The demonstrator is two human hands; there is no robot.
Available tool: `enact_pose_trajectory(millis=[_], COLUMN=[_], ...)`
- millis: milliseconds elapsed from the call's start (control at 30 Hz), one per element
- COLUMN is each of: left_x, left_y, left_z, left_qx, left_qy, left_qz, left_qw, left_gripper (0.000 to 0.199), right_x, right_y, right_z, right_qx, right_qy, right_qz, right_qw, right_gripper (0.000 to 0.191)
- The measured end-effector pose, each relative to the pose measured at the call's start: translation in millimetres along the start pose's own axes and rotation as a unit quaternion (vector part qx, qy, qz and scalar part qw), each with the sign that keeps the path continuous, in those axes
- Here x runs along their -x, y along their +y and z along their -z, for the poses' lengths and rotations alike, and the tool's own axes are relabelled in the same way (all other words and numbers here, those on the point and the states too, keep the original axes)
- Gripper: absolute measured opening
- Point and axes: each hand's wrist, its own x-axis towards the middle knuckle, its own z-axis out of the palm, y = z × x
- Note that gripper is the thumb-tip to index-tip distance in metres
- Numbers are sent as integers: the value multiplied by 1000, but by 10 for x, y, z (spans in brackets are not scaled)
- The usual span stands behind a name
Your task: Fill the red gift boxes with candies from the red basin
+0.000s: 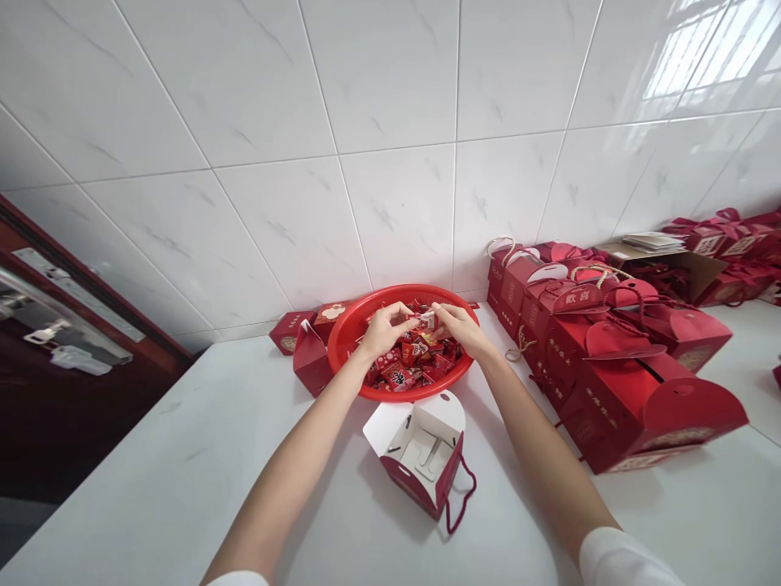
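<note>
1. My left hand and my right hand both pinch a small red-and-white wrapped sweet with their fingers.
2. The sweet is up over a round red plastic basket, full of shiny red wrapped sweets.
3. Just in front of the basket, nearer me, a dark red paper box sits open, white inside, with a red cord handle.
4. Many red paper boxes stand to my right on the white table.

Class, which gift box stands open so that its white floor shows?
The box just in front of the red basket: its flaps spread apart, and no other box shows a white floor.
</note>
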Motion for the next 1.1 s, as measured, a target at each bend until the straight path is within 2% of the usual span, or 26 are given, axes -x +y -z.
enact_pose_trajectory(millis=[167, 267, 400, 567, 633, 700, 833, 967, 1100], left_x=[1, -14, -9, 46, 65, 72, 59, 52, 69], left_y=[-39, -86, -119, -150, -165, -181, -231, -288, -305], left_z=[-3, -6, 21, 90, 107, 111, 95, 85, 84], left_qx=[-16, -78, -277, -364, -386, -400, -408, -395, -365], left_qy=[-13, 0, -30, -115, -154, -182, -216, -235, -244], left_qz=[24, 59, 117, 199, 224, 234, 239, 243, 237], left_qw=[1000, 995, 953, 903, 881, 867, 855, 854, 867], left_gripper=[23, 29, 27, 11, 18, 33, 61, 65, 55], right_x=[18, 35, 31, 24, 26, 30, 41, 54, 52], right_y=[-5, -7, 4, 2, -1, -4, -13, -34, -51], right_z=[18, 32, 47, 46, 44, 44, 42, 38, 28], right_qx=[-39, -46, -17, -8, -15, -18, -20, -42, -73], right_qy=[24, 50, 77, 73, 68, 62, 60, 56, 67], right_qz=[21, 40, 67, 66, 60, 55, 51, 54, 41], right_qw=[999, 997, 995, 995, 996, 996, 997, 996, 994], right_gripper=[36, 28, 30, 30, 30, 29, 30, 36, 41])
